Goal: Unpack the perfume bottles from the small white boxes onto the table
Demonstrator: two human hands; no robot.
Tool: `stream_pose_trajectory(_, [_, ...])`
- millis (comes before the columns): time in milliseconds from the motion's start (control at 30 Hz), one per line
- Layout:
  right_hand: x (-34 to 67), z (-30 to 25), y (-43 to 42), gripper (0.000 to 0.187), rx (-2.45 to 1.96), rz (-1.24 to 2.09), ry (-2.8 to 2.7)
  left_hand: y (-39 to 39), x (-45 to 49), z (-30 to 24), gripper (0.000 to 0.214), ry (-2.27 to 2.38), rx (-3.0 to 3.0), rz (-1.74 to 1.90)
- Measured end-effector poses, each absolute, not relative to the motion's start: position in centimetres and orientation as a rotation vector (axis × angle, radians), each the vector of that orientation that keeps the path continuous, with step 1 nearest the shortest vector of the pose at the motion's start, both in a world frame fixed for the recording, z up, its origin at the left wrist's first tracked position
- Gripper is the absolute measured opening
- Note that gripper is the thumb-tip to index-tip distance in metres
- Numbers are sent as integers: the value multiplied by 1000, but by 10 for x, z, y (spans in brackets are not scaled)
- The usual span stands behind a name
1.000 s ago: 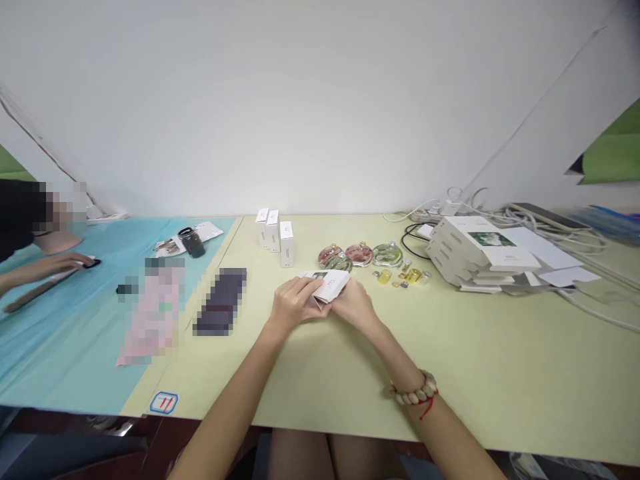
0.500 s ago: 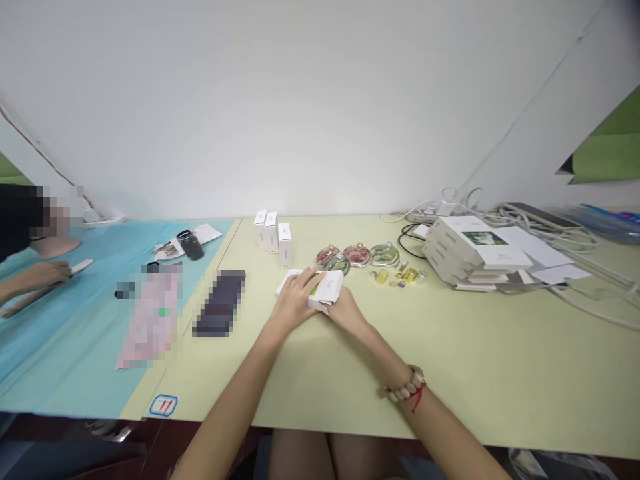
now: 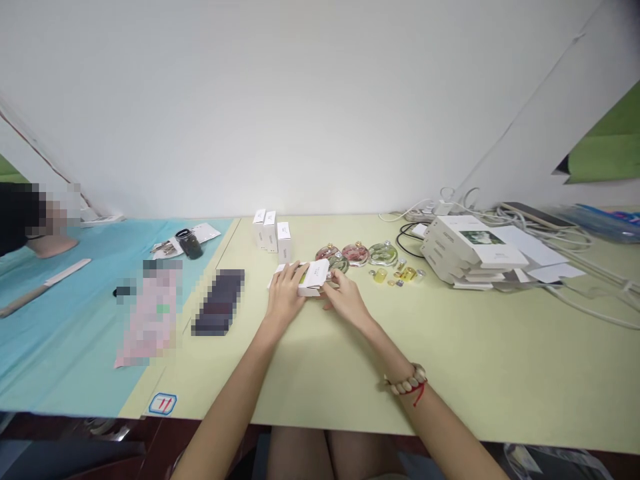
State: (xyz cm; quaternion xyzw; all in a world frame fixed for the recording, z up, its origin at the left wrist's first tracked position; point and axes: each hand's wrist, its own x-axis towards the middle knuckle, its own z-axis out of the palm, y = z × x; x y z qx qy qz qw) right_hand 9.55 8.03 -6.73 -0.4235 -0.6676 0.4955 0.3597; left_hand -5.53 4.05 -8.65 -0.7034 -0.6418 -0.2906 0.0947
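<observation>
Left-hand fingers (image 3: pixel 287 275) are wrapped over a white rectangular cardboard box (image 3: pixel 314 274) near round red and green glass bottles (image 3: pixel 356 255), apparently for steadiness while its right end is met by the part-curled right hand (image 3: pixel 349 300), grip unclear.

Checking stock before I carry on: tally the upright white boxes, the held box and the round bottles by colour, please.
Upright white boxes: 3
Held white box: 1
Reddish round bottles: 2
Green round bottles: 2
Total: 8
</observation>
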Motion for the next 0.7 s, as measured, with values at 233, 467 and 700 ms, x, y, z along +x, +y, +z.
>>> stream_pose_trajectory(233, [92, -64, 81, 31, -1037, 1339, -1486, 41, -58, -85, 57, -1953, -1996, -904])
stream_pose_trajectory(467, [97, -61, 84, 27, -1035, 1208, -1395, 42, -66, -86, 56, -2082, -1759, -1024])
stream_pose_trajectory(700, [98, -64, 80, 30, -1037, 1098, -1614, 40, -63, -87, 67, -2120, -1562, -1212])
